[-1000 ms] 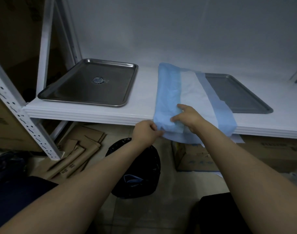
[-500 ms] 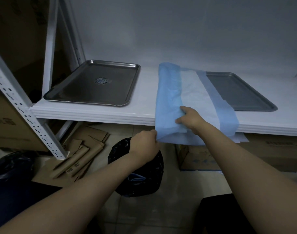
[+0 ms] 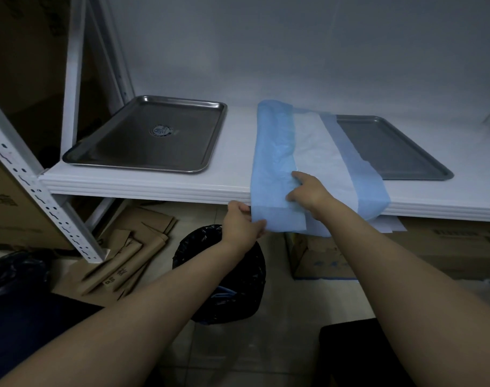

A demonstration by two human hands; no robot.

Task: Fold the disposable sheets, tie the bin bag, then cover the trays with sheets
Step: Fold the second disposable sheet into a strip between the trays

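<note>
Head view: the blue disposable sheet [image 3: 274, 152] lies on the white shelf [image 3: 143, 185] with its long axis running from the back wall toward the person, its near end hanging over the shelf's front edge. The left hand [image 3: 242, 224] is closed on the lower left corner of that hanging end, just below the shelf lip. The right hand [image 3: 308, 191] pinches the inner edge of the folded blue layer a little farther in, where it meets the paler middle strip. Both hands sit at the near end, so the rest of the sheet stretches away from the grip; the left hand is nearer the free corner.

The sheet's right side overlaps the left rim of the dark tray [image 3: 391, 152]. The steel tray [image 3: 154, 135] stands uncovered, well apart to the left. Below the hands, on the floor, the black bin bag [image 3: 227, 291] is open and untied, with flattened cardboard [image 3: 126, 255] to its left and a box [image 3: 321, 255] to its right. Nothing stands between the hands and the sheet's far end; likely the fold continues across the width.
</note>
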